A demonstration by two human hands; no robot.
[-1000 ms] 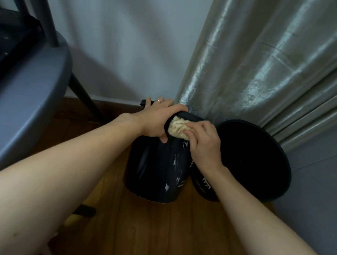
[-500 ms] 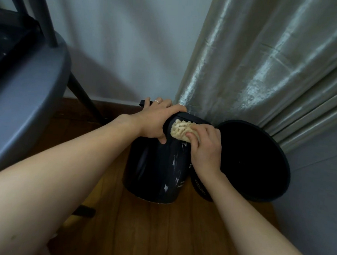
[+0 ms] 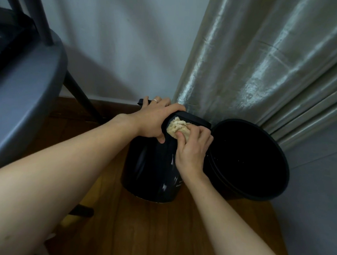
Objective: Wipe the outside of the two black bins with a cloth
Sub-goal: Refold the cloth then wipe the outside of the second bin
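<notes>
Two black bins stand on the wooden floor: one lidded bin (image 3: 153, 171) and one open bin (image 3: 260, 164) beside it on the right. One beige cloth (image 3: 177, 127) is in view. Two hands show, one left hand (image 3: 154, 120) and one right hand (image 3: 192, 148). One ring (image 3: 154, 100) sits on a left finger. One grey chair (image 3: 26, 91) and one silvery curtain (image 3: 266, 60) complete the count.
</notes>
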